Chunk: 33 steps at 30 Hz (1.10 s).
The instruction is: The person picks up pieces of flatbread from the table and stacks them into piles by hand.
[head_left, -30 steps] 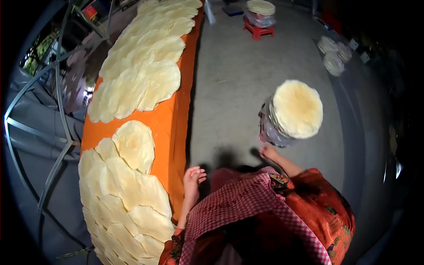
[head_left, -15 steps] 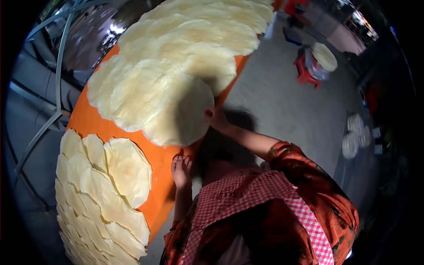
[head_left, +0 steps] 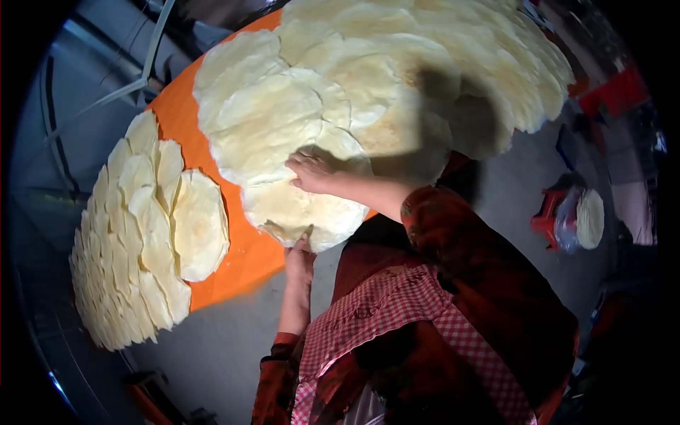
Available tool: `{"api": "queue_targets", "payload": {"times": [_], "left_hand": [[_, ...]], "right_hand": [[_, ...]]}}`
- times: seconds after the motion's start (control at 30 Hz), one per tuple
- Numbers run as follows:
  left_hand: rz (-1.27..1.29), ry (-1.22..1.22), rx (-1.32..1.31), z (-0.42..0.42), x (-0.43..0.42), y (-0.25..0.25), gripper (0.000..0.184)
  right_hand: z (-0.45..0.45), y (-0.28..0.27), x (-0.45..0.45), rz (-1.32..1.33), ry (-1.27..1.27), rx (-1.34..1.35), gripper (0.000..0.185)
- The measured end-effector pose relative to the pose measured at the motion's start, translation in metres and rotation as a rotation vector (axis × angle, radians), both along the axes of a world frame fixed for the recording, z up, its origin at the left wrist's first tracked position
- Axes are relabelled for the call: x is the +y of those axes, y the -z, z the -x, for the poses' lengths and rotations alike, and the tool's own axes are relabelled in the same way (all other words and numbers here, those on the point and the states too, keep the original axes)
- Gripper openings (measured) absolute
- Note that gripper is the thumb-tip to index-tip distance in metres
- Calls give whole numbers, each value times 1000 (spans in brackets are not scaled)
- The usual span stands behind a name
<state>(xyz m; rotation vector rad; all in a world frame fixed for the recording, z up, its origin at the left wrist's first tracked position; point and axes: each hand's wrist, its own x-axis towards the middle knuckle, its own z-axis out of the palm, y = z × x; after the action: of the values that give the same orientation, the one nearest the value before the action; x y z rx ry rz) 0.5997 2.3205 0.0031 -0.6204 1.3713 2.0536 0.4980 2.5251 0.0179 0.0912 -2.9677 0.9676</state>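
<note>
Orange cloth (head_left: 237,258) is lying beneath the near round (head_left: 304,212). Remotely, I'm seeing the left hand (head_left: 299,261) pinching its near rim; the right hand (head_left: 313,173) is resting over its far side, grip unclear. I'm judging it light, fragile, best rim-held.

The orange table (head_left: 244,258) is laid with thin, overlapping rounds (head_left: 269,113) in two groups, parted by a strip of its surface. On the grey floor (head_left: 212,347), a red stool (head_left: 544,218) is set apart from it.
</note>
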Motion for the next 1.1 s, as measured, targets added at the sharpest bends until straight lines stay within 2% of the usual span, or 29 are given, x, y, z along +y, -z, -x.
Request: {"api": "queue_targets", "payload": {"times": [0.03, 0.17, 0.27, 0.33, 0.4, 0.47, 0.57, 0.63, 0.67, 0.73, 0.8, 0.87, 0.93, 1.0, 1.07, 1.1], "left_hand": [[75, -48, -41, -3, 9, 0, 50], [-132, -224, -25, -10, 24, 3, 53], [-177, -285, -46, -14, 24, -10, 54], [-185, -305, -89, -3, 25, -11, 48], [-254, -279, -99, -1, 19, -3, 43], [-315, -275, -148, 2, 15, 0, 42], [-351, -270, -174, 3, 18, -14, 40], [-362, -264, -181, 6, 21, -21, 39], [-369, -264, -184, 3, 21, -23, 38], [-337, -243, -166, 5, 30, -36, 40], [-443, -245, -170, 0, 34, -35, 43], [-449, -279, -78, 6, 43, -54, 46], [-361, -315, -8, 23, 62, -85, 49], [-601, -263, 174, 42, 76, -111, 46], [-561, -244, 351, 55, 88, -127, 39], [-491, -237, 378, 59, 95, -135, 38]], "right_hand": [[10, 5, -3, -87, -17, 103, 48], [42, 27, -16, -351, -121, 338, 49], [54, 24, -19, -509, -209, 311, 44], [86, 35, -14, -569, -247, 304, 28], [117, 31, -2, -435, -364, 109, 21], [110, -20, 13, -352, -390, 229, 19], [47, -60, 22, -444, -506, 148, 20], [-27, -36, 27, -306, -597, 70, 28], [-55, -59, 22, -558, -747, -92, 36], [-88, -44, 29, -256, -697, -65, 49], [-101, -41, 42, -174, -563, 21, 58], [-92, -50, 42, -148, -495, 41, 35], [-50, -71, 48, 58, -490, -275, 23], [21, -135, 53, 220, -220, -662, 14], [111, -165, 71, 78, -381, -353, 16], [166, -180, 73, -113, -421, -43, 15]]}}
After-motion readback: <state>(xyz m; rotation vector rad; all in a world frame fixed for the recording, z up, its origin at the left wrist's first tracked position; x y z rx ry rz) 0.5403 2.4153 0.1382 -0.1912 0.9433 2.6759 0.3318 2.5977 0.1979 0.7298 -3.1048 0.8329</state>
